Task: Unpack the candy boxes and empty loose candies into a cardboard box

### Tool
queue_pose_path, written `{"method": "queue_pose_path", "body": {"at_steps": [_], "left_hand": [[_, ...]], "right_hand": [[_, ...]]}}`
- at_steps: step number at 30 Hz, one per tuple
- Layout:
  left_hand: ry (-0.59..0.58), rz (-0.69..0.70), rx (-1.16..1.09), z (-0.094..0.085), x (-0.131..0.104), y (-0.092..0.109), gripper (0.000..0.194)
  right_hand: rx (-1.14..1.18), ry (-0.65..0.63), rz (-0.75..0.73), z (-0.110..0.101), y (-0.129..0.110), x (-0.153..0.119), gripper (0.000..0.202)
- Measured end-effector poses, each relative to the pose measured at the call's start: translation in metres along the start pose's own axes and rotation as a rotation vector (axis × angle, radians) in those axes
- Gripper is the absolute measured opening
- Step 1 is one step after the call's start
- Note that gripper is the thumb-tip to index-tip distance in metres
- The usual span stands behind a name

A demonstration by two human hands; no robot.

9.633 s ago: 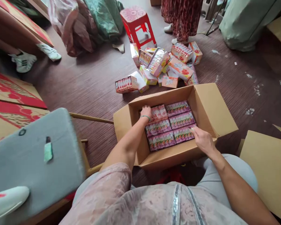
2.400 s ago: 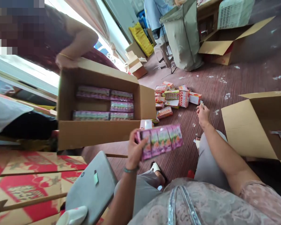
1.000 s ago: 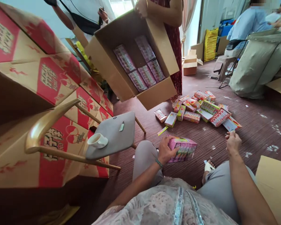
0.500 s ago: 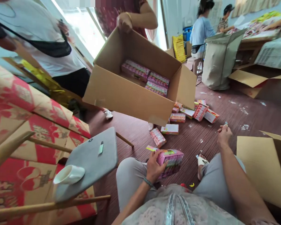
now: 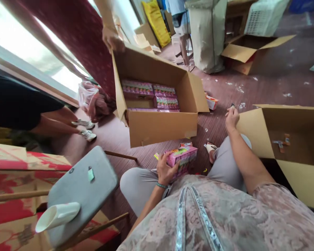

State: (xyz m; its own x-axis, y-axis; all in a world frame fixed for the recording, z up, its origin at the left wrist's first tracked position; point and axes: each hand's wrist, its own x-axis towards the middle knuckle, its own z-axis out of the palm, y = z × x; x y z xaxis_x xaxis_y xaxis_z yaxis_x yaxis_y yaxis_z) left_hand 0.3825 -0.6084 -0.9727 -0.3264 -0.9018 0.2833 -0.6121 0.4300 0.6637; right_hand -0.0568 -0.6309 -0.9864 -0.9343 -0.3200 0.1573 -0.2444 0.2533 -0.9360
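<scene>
The left hand [image 5: 165,169] has its grip closed around the left end of a pink carton of small drink-style packs [image 5: 186,157], held over the lap beside the left knee [image 5: 133,186]. The right hand [image 5: 231,119] is raised, its grip pinched on a small dark-tipped item [image 5: 232,105], too small to identify.

Just beyond the pink carton stands the near wall of a large cardboard box [image 5: 162,129], its right flap [image 5: 199,91] spread outward. A strip of striped floor [image 5: 216,123] separates that flap from the right hand. A second open box [image 5: 252,134] crowds the right forearm; a grey chair seat [image 5: 94,184] bearing a white mug [image 5: 59,214] lies left of the knee.

The large box's near wall hides most of its front row of purple packs [image 5: 166,102]. A co-worker's hand [image 5: 113,39] at its far left corner is blurred, that person's upper body cut off. The second box runs out of view at right.
</scene>
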Motion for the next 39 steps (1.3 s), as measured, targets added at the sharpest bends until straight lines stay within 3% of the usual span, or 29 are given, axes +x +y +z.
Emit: {"method": "queue_pose_path", "body": {"at_steps": [3, 9, 15, 22, 26, 29, 32, 34, 37, 39], "left_hand": [[-0.001, 0.016, -0.013, 0.003, 0.004, 0.003, 0.044], [0.023, 0.034, -0.027, 0.001, 0.004, -0.002, 0.044], [0.119, 0.073, -0.023, -0.018, 0.009, 0.004, 0.044], [0.267, -0.001, -0.026, -0.034, 0.045, -0.004, 0.045], [0.335, 0.022, 0.012, -0.044, 0.062, -0.012, 0.046], [0.361, 0.068, 0.035, -0.066, 0.063, -0.012, 0.053], [0.331, 0.061, 0.059, -0.096, 0.057, -0.012, 0.082], [0.260, 0.059, 0.061, -0.111, 0.053, -0.013, 0.095], [0.105, 0.060, 0.028, -0.120, 0.049, -0.014, 0.097], [0.012, 0.057, 0.004, -0.120, 0.049, -0.012, 0.092]], "right_hand": [[-0.044, 0.060, 0.026, -0.012, -0.001, -0.001, 0.051], [-0.136, 0.048, -0.031, -0.025, 0.001, -0.006, 0.049], [-0.190, -0.152, -0.140, 0.004, -0.010, -0.019, 0.054], [-0.247, -0.381, -0.221, 0.049, -0.037, -0.052, 0.055], [-0.244, -0.419, -0.221, 0.049, -0.047, -0.064, 0.056], [-0.193, -0.535, -0.236, 0.038, -0.060, -0.081, 0.059], [-0.198, -0.796, -0.375, 0.030, -0.087, -0.114, 0.054], [-0.254, -0.975, -0.571, 0.031, -0.113, -0.142, 0.044], [-0.362, -1.211, -0.918, 0.042, -0.156, -0.180, 0.030], [-0.448, -1.310, -1.069, 0.052, -0.181, -0.198, 0.028]]}}
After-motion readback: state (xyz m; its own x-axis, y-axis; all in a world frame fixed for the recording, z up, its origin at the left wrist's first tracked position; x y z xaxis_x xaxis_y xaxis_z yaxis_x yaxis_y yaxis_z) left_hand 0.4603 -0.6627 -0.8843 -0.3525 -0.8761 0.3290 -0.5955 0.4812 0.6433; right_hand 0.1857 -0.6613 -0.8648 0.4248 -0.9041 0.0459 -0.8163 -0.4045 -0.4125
